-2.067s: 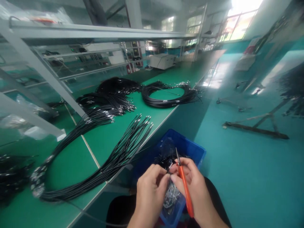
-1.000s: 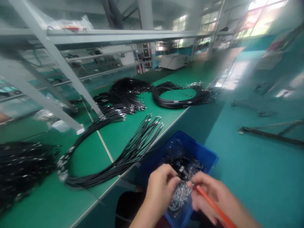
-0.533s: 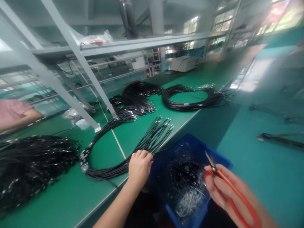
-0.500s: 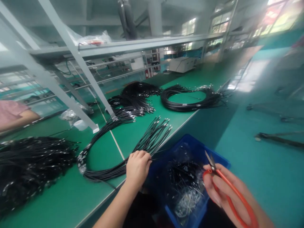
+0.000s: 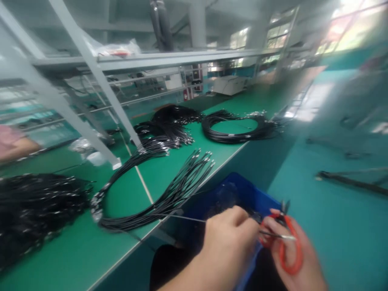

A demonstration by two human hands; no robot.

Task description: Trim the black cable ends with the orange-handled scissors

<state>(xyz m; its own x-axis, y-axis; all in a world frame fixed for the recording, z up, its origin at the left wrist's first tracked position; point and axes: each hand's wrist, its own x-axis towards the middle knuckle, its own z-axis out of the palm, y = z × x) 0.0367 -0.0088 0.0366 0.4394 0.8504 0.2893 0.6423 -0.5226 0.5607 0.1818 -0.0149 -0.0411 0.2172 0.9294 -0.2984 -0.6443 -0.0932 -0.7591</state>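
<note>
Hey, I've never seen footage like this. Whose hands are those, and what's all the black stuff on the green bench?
No machine here: a camera worn on a person's head looks down at their own two hands. The left hand pinches one thin black cable that runs back to a looped bundle on the green bench. The right hand holds orange scissors. Beneath the hands sits a blue bin. More cable coils lie further along, and another person's pink sleeve shows at far left.
</note>
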